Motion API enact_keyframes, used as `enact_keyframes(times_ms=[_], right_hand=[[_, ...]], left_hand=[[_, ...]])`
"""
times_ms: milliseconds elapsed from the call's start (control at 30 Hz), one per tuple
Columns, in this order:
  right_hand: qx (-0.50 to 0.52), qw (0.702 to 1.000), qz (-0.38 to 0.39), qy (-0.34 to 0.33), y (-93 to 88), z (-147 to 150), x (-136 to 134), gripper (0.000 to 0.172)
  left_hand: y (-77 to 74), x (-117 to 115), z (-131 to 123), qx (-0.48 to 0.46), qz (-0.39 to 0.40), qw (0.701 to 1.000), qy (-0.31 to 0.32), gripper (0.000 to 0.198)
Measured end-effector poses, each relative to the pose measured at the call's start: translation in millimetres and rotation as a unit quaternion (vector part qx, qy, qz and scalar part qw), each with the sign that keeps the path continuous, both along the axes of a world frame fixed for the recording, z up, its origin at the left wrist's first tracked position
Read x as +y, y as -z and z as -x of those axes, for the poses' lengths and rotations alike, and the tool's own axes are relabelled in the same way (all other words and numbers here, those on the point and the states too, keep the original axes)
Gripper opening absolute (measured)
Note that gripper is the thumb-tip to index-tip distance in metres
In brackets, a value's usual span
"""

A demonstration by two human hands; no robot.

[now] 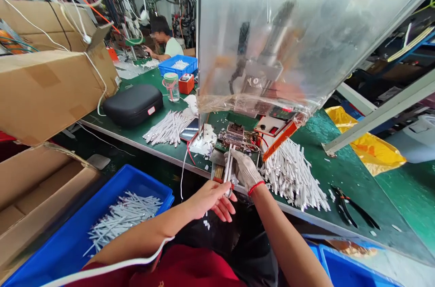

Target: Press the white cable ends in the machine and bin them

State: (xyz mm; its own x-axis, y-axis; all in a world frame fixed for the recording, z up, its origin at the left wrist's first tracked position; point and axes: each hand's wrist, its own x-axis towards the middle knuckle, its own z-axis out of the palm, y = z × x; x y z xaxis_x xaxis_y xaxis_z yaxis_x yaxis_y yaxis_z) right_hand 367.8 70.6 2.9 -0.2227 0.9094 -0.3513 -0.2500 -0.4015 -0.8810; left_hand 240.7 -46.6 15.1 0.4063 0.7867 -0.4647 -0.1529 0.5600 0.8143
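My bare left hand (215, 198) pinches the near end of long, thin white strips (229, 171) between thumb and fingers, its other fingers loosely spread. My right hand (246, 169) wears a white knit glove with a red cuff. Its fingers close on the far part of the same strips, at the front of a small metal fixture (235, 135). The fingertips there are partly hidden. Beside my right hand lies a big heap of white strips (290, 174). A smaller bundle of strips (168, 127) rests on the bench to the left.
A cloudy plastic-wrapped guard (265, 38) hangs over the fixture. Pliers (351, 208) lie at right, and a black case (133, 105) at left. A blue bin (136, 178) with strips stands below the bench. Beyond, a person (166, 40) sits by a blue tray (178, 65).
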Motion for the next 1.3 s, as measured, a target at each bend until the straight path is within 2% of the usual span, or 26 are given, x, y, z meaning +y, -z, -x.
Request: enact_keyframes(times_ms=[333,767,867,1067,1167,1233,1300], right_hand=[[0.015,0.999,-0.03,0.013,11.9,2.3,11.9,0.025],[0.021,0.999,-0.027,0.028,7.8,5.2,8.2,0.024],[0.025,0.999,-0.025,0.03,3.4,7.2,5.8,0.028],[0.021,0.998,-0.048,0.037,-1.7,9.5,-0.4,0.03],[0.029,0.999,-0.033,0.011,-7.2,3.2,-10.3,0.034],[0.055,0.998,-0.033,-0.015,-13.1,-4.4,-20.3,0.038],[0.088,0.995,-0.04,-0.017,-19.1,-11.7,-32.1,0.039]], left_hand=[[17.1,4.8,-8.7,0.001,-0.034,0.999,-0.018,0.079],[24.2,3.4,-12.8,-0.022,-0.043,0.998,-0.051,0.079],[23.2,2.2,-12.8,-0.025,-0.046,0.997,-0.055,0.078],[12.2,-2.6,-12.9,-0.019,-0.064,0.996,-0.064,0.072],[15.0,-12.1,-7.2,-0.02,-0.075,0.997,-0.031,0.064],[20.9,-22.7,0.7,-0.019,-0.075,0.996,0.038,0.058],[25.5,-35.1,10.2,0.021,-0.083,0.991,0.105,0.053]])
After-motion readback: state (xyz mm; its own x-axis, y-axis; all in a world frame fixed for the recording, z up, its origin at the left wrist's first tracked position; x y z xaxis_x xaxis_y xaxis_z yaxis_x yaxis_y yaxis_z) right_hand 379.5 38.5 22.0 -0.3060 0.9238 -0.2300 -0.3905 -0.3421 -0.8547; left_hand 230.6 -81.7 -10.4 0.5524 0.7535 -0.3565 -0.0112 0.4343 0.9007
